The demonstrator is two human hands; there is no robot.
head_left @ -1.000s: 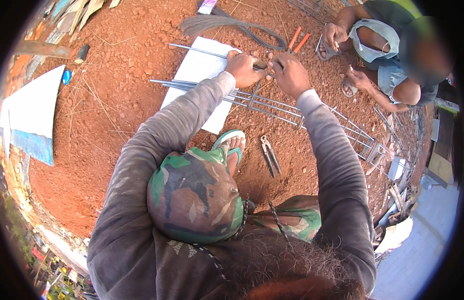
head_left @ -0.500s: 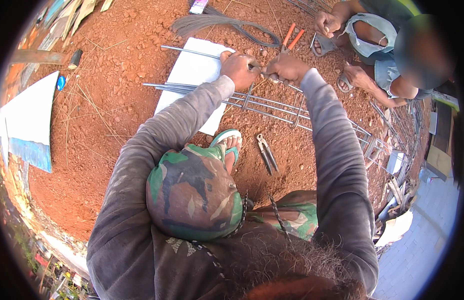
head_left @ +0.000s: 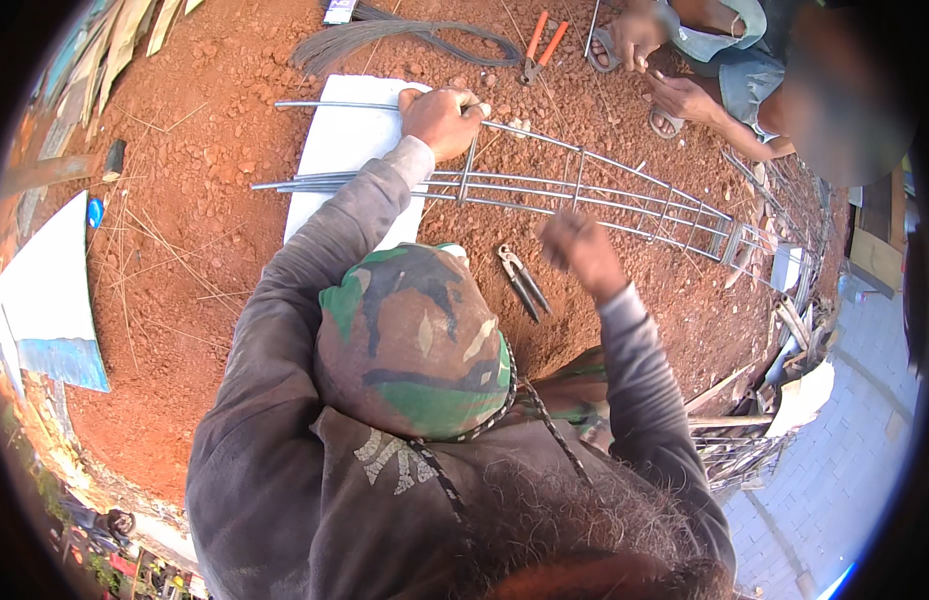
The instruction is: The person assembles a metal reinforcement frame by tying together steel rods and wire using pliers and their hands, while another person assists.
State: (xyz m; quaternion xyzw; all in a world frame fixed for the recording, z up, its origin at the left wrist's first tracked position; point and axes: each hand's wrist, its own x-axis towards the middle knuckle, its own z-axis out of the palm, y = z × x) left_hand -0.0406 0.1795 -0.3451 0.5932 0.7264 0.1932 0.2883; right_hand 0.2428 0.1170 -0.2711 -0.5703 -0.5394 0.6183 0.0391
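A long reinforcing-bar cage (head_left: 579, 178) of thin steel rods joined by square stirrups stretches from the white sheet toward the right. My left hand (head_left: 445, 122) is closed around its far rod, beside a stirrup. Apart from that hand, my right hand (head_left: 583, 250) hovers over the near side of the cage; motion smears its fingers, so what they hold, if anything, cannot be made out. End-cutting pincers (head_left: 525, 283) with dark handles lie on the soil just left of and below my right hand.
A white sheet (head_left: 330, 135) lies under the rod ends. Beyond are a tie-wire bundle (head_left: 385, 42) and orange-handled pliers (head_left: 541, 48). A co-worker's hands (head_left: 685, 100) are at far right. Boards (head_left: 110, 50) and a white-and-blue panel (head_left: 45, 285) lie left; grey paving (head_left: 845, 430) is right.
My right hand has let go of the rod beside my left hand and swung down toward me. My left hand stays on the rod. The whole view has shifted somewhat.
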